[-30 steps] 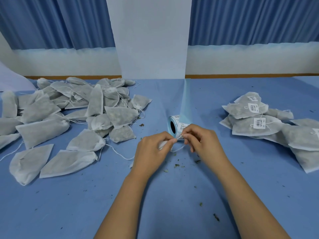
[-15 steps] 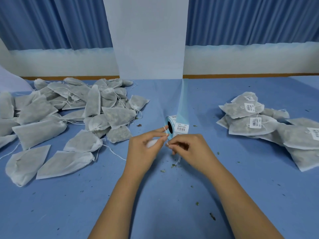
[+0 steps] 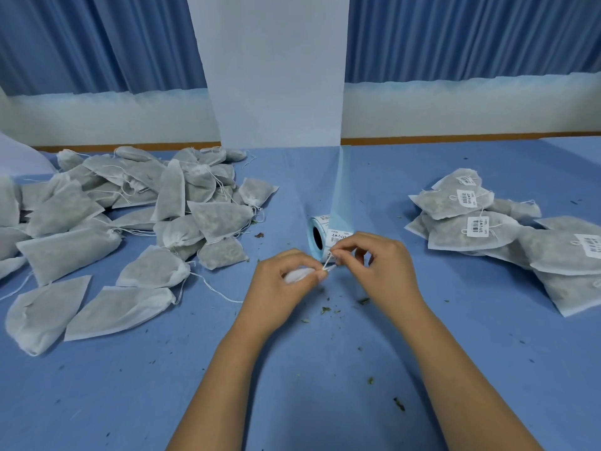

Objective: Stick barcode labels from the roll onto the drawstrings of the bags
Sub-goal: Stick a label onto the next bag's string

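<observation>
I've got the left hand [image 3: 279, 284] with its grip clamped on a small white bag [image 3: 297, 275] just in front of the label roll [image 3: 320, 237]. The right hand [image 3: 374, 268] has its grip pinched on that bag's drawstring [image 3: 328, 260], with no label on it yet as far as I can see. By my reckoning we're early on: a small stack of labelled bags [image 3: 481, 229] sits on the right of the desk [image 3: 292, 385], while a much bigger unlabelled heap [image 3: 130, 216] waits on the left.

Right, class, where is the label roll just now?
Head view: the label roll sits centrally, just beyond the right hand, unlabelled bags to its left, labelled bags to its right.
</observation>
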Demonstrator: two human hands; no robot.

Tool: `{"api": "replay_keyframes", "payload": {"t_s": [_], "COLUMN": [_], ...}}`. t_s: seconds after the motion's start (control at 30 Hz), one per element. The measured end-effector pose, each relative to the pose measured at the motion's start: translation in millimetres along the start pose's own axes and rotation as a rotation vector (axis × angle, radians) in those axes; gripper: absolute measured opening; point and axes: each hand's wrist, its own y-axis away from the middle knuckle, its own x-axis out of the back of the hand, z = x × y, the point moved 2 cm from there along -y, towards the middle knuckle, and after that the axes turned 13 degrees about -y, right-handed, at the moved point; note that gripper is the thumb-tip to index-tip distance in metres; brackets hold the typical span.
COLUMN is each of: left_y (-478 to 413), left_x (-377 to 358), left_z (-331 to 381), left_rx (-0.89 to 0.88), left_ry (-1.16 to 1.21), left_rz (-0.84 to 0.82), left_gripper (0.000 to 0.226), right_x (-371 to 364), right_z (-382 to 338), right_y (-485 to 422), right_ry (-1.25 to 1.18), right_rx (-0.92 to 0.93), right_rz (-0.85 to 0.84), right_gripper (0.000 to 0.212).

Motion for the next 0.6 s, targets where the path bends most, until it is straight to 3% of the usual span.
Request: {"api": "replay_keyframes", "payload": {"t_s": [0.13, 0.27, 0.43, 0.5, 0.6], "left_y": [2, 1, 1, 1, 0], "left_x": [1, 2, 1, 1, 1], "left_z": [4, 2, 3, 3, 2], "left_rx": [0.055, 0.130, 0.148, 0.164, 0.220], "left_ry": [0.079, 0.106, 0.140, 0.145, 0.135], "left_rz": [0.141, 0.251, 0.212, 0.206, 0.224], "left_gripper": [0.021, 0.019, 0.016, 0.015, 0.018], "right_x": [-12, -21, -21, -19, -12], "right_z": [3, 1, 2, 3, -3], "right_y": [3, 6, 7, 7, 4], "right_ry": [-0.140, -0.286, -0.377, -0.320, -0.074], "right_rx": [-0.227, -0.317, -0.371, -0.336, 0.006], "right_rz": [-0.019, -0.120, -0.241, -0.222, -0.001], "right_gripper": [0.021, 0.017, 0.018, 0.014, 0.013]}}
